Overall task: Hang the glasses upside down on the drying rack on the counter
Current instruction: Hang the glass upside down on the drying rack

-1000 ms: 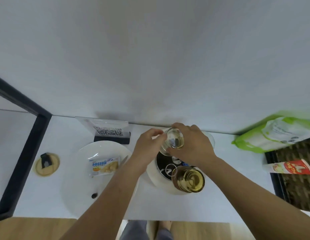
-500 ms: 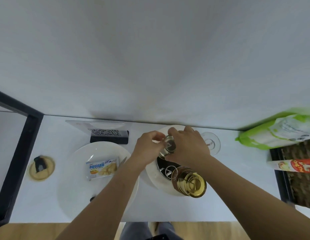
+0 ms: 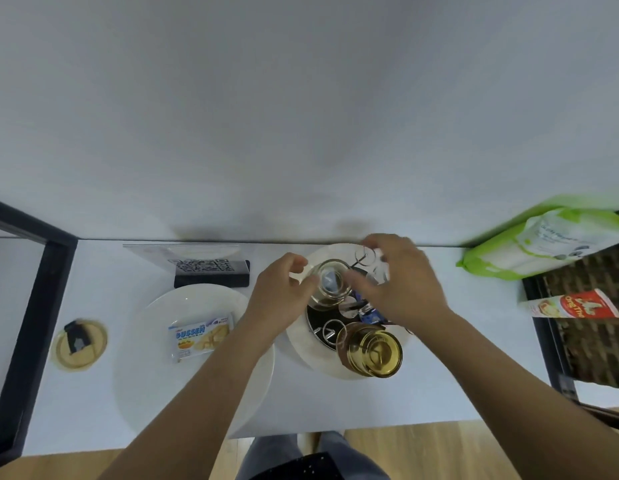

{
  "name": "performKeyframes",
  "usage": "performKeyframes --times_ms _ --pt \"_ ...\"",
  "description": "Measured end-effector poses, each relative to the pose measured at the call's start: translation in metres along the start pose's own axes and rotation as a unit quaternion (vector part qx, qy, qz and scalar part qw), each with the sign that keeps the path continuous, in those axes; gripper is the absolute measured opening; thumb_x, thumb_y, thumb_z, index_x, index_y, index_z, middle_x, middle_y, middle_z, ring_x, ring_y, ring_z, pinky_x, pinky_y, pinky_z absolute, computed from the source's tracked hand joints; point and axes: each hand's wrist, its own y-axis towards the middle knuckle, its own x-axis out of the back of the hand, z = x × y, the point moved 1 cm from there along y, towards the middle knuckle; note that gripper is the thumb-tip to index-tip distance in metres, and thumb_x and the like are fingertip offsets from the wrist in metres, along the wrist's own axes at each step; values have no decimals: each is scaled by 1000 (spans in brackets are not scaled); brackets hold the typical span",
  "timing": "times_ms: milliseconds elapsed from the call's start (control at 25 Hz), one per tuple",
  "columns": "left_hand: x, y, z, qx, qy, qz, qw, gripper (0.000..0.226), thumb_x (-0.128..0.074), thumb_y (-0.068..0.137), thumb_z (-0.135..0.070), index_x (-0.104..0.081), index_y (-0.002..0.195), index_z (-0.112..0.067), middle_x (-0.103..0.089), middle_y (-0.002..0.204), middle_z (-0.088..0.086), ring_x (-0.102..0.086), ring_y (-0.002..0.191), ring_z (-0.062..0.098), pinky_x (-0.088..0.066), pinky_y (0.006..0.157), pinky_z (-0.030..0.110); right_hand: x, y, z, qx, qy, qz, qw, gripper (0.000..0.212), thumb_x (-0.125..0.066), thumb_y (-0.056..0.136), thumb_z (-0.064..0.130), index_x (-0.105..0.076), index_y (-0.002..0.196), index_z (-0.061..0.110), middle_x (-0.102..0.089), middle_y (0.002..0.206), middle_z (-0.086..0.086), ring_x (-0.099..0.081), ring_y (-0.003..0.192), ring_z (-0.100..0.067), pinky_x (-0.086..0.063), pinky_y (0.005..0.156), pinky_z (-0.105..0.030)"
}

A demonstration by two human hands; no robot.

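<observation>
**Clear glass on the rack**

My left hand (image 3: 280, 299) pinches the clear glass (image 3: 330, 284), bottom up over the wire drying rack (image 3: 339, 323) by the surface's back edge. My right hand (image 3: 401, 275) curls loosely beside it; whether it grips anything, I cannot tell. An amber glass (image 3: 373, 349) hangs inverted nearer me. A smooth white plate (image 3: 155, 358) lies left.

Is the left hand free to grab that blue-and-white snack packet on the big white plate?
Probably not right now: the left hand is pinching the clear glass at the rack. The snack packet itself lies uncovered nearby.
</observation>
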Motion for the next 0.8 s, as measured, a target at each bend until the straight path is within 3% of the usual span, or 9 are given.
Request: performKeyframes --times_ms 80,120,200,280,400,560,800 --pt "2 -11 6 -21 12 -6 1000 35 -68 86 -36 -59 117 -24 -62 116 -8 -62 94 8 -42 68 16 14 -38 -23 -35 60 -89 994 31 -67 84 47 -62 101 22 -62 94 6 -59 87 -18 -49 74 -36" --pt "1 -14 9 -35 30 -1 999 39 -70 85 -34 -57 120 -23 -60 119 -7 -60 94 8 -41 68 16 13 -60 -34 -52 45 -88 994 29 -65 84 47 -61 96 22 -61 89 7 -59 82 -17 -47 67 -33" --pt "-2 -17 8 -72 72 12 995 54 -74 82 -30 -51 130 -22 -54 127 -5 -56 100 11 -42 74 19 -2 -100 -48 -92 12 -27 995 38 -67 82 52 -61 108 25 -62 96 8 -59 83 -12 -42 64 -22" --pt "-5 -12 3 -119 111 16 987 67 -77 79 -27 -46 137 -20 -51 134 0 -53 113 18 -44 89 28 -23 -122 -56 -127 4 34 991 65 -69 77 62 -51 129 28 -59 117 11 -57 95 -6 -44 71 -19" --pt "-7 3 -9 -162 167 52 971 76 -80 75 -25 -44 141 -17 -51 141 5 -50 125 26 -39 102 34 -44 -131 -60 -156 9 73 985 94 -67 67 76 -35 143 30 -48 139 13 -53 118 -8 -51 90 -31" --pt "-10 12 -14 -160 221 84 959 74 -83 72 -22 -49 137 -14 -59 134 6 -54 121 27 -35 91 25 -54 -130 -63 -158 12 64 985 85 -68 71 71 -36 141 35 -49 140 12 -53 119 -11 -51 91 -33" --pt "-13 16 -17 -168 236 74 954 74 -85 70 -24 -53 135 -15 -62 132 5 -57 119 27 -37 92 28 -52 -126 -60 -143 22 68 987 81 -68 77 65 -36 144 34 -52 139 11 -53 119 -13 -48 91 -30"
